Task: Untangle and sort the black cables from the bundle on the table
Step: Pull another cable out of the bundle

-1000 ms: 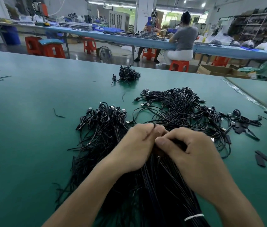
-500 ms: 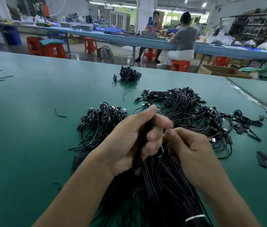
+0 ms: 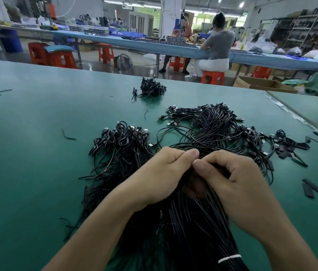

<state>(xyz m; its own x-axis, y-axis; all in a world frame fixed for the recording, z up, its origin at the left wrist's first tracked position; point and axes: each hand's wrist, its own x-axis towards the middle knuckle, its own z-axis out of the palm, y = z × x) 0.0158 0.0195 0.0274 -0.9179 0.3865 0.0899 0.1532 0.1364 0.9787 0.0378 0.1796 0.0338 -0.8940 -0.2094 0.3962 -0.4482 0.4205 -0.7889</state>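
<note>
Your left hand (image 3: 160, 178) drops back low onto bundle (image 3: 193, 241), thumb now next to right hand (image 3: 238, 184). Both grips pinch black cables (image 3: 185, 208), mid bench (image 3: 27, 173), right in front of you. Pull one cable slow, hold rest down, then lay it on left pile (image 3: 123, 141).

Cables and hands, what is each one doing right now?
left hand: curled, pinching the cable bundle
right hand: curled, gripping it too
cable bundle: held, bound by a white tie
left pile: tangled, lying on the table
right pile: tangled, loose
far pile: small heap, apart
</note>
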